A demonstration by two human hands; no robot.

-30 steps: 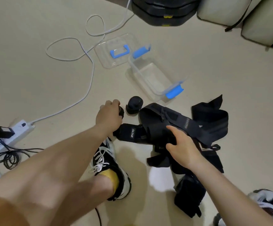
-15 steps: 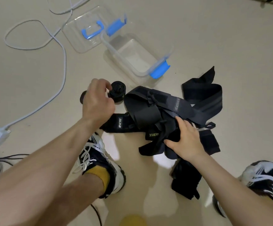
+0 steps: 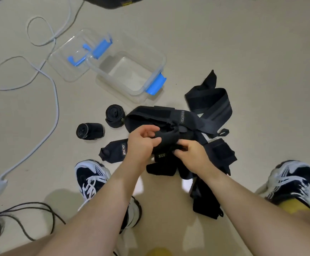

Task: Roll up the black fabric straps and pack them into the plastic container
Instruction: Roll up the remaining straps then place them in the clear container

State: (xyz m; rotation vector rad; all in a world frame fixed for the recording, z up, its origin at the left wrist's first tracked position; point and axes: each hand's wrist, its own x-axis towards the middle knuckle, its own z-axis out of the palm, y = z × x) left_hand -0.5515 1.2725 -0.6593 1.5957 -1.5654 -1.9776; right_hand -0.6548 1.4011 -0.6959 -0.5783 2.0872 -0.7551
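A black strap [image 3: 168, 140] is held atop the loose strap pile [image 3: 208, 104]. The left hand [image 3: 141, 145] is curled round its end, and the right hand [image 3: 194, 157] pinches it just beside. Two rolled straps [image 3: 90, 131] are noted on the floor, beyond and left of the left hand. The plastic container [image 3: 117, 80] is set open farther out past both hands, with its lid [image 3: 63, 60] to the left.
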